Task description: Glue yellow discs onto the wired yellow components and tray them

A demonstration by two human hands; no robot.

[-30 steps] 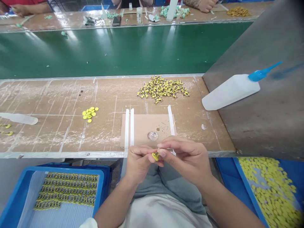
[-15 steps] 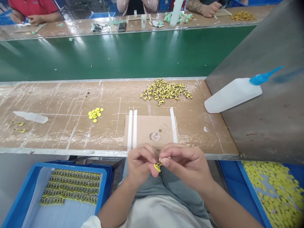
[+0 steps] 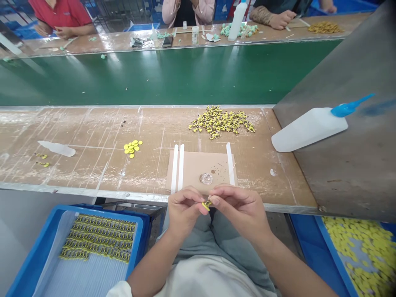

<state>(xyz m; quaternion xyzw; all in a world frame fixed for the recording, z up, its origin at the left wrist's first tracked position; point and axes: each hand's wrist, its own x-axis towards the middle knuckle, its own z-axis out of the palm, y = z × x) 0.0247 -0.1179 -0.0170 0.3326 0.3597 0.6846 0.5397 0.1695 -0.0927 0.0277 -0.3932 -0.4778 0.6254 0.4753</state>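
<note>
Just in front of the table edge, my left hand [image 3: 182, 210] pinches a small yellow disc [image 3: 205, 206] between thumb and fingers. My right hand [image 3: 244, 212] is closed beside it, its thumb and index fingertips pinching a tiny yellow-and-dark piece [image 3: 208, 202] against the disc. The fingertips partly hide both parts, so I cannot tell whether they are joined. Beyond the hands, a small clear round dish [image 3: 206, 178] sits on a taped cardboard sheet [image 3: 193, 165]. Farther back lies a heap of small yellow-and-dark pieces [image 3: 221, 121].
Loose yellow discs [image 3: 132, 147] and a small white bottle [image 3: 57, 148] lie left. A blue-tipped bottle [image 3: 309, 128] leans against a metal panel [image 3: 346, 165] at right. Below are a blue tray [image 3: 140, 231] with rows of pieces and a bin [image 3: 335, 260] of yellow discs. Co-workers sit across the green belt [image 3: 185, 78].
The view has shifted slightly, so the table's things appear farther right. My hands stay together at the same spot, and the yellow disc has turned a little between the fingers.
</note>
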